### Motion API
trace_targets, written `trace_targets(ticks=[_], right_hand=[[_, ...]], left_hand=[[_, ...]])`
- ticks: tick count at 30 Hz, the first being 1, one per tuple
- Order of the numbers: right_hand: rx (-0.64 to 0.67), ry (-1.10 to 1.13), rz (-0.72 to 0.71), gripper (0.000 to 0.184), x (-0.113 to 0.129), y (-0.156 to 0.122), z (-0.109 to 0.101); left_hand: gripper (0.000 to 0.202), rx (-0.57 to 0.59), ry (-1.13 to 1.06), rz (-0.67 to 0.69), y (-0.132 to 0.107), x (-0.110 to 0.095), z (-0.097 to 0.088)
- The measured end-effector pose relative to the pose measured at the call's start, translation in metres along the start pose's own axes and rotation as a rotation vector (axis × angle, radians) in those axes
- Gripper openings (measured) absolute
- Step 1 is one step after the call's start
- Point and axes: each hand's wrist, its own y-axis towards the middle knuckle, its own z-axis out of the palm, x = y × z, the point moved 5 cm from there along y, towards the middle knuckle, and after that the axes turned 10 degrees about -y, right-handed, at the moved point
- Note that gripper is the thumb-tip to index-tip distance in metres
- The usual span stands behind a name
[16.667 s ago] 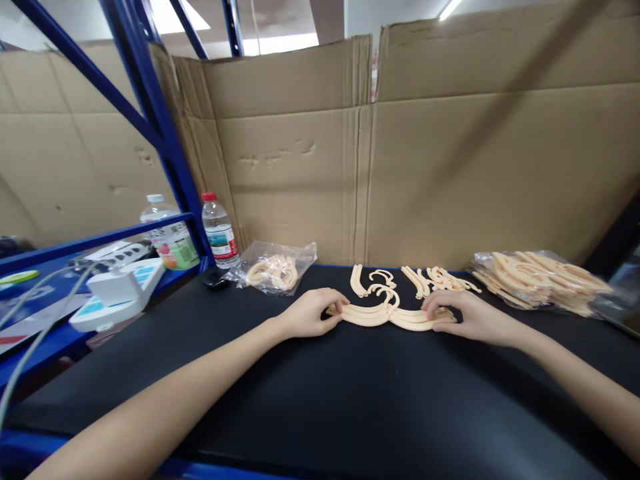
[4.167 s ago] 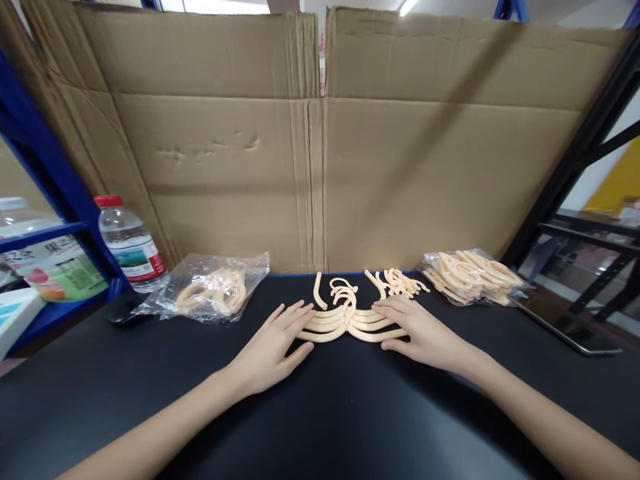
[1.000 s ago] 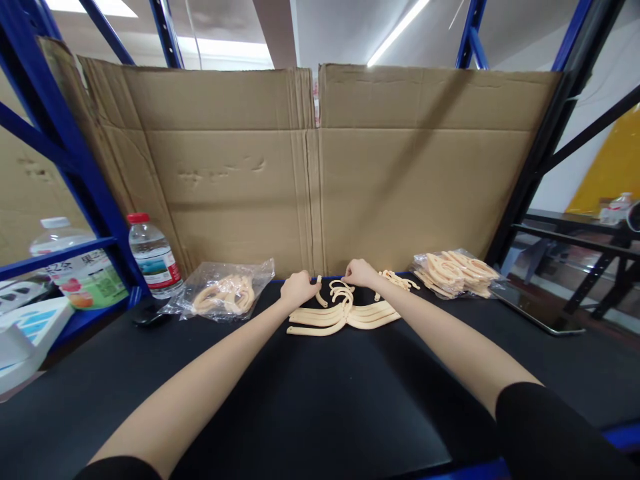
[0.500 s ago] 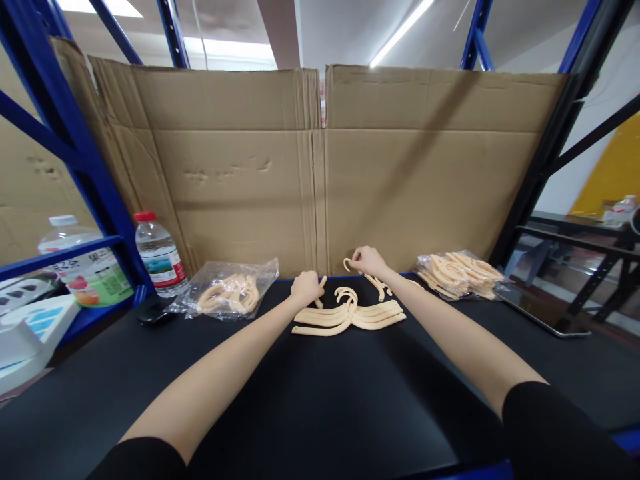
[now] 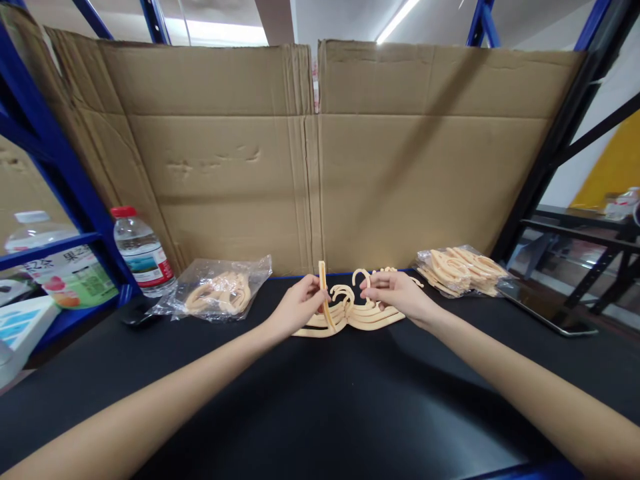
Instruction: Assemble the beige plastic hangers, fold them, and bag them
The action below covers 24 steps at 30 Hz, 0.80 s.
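A small stack of cream plastic hangers (image 5: 367, 319) lies on the black tabletop (image 5: 320, 400) near the cardboard wall. My left hand (image 5: 295, 308) is closed round a curved cream arm piece (image 5: 324, 297), held nearly upright over the stack's left side. My right hand (image 5: 397, 293) pinches a cream hook piece (image 5: 361, 277) just above the stack's middle. The two hands are close together, a little apart.
A clear bag of cream parts (image 5: 215, 293) lies to the left, a fuller bag (image 5: 460, 268) to the right. A red-capped water bottle (image 5: 140, 252) stands by the blue rack post (image 5: 55, 167). A tablet (image 5: 545, 308) lies at the right. Cardboard sheets (image 5: 310, 153) wall the back.
Both hands picked loose pieces from behind the stack and drew them back over it: the left now holds an arm piece upright, the right a hook. The camera tilted down slightly.
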Motion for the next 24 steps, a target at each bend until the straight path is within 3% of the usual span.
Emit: trace_targets(ticks=[3, 7, 11, 17, 21, 24], right_hand=[[0.061, 0.145, 0.017, 0.022, -0.001, -0.015, 0.014], [0.077, 0.214, 0.027, 0.025, -0.002, -0.026, 0.026], [0.063, 0.240, 0.018, 0.026, -0.003, -0.030, 0.029], [0.118, 0.267, -0.002, 0.024, 0.006, -0.035, 0.034], [0.117, 0.277, -0.037, 0.019, 0.008, -0.037, 0.037], [0.095, 0.285, -0.006, 0.019, 0.003, -0.036, 0.038]], left_hand=[[0.012, 0.072, -0.244, 0.077, -0.029, -0.005, 0.020], [0.023, 0.003, -0.509, 0.085, -0.057, 0.006, 0.035], [0.028, -0.025, -0.558, 0.058, -0.068, 0.011, 0.042], [0.025, -0.139, -0.548, 0.107, -0.069, 0.013, 0.036], [0.031, -0.165, -0.565, 0.149, -0.070, 0.014, 0.034], [0.024, -0.163, -0.510, 0.175, -0.070, 0.010, 0.032]])
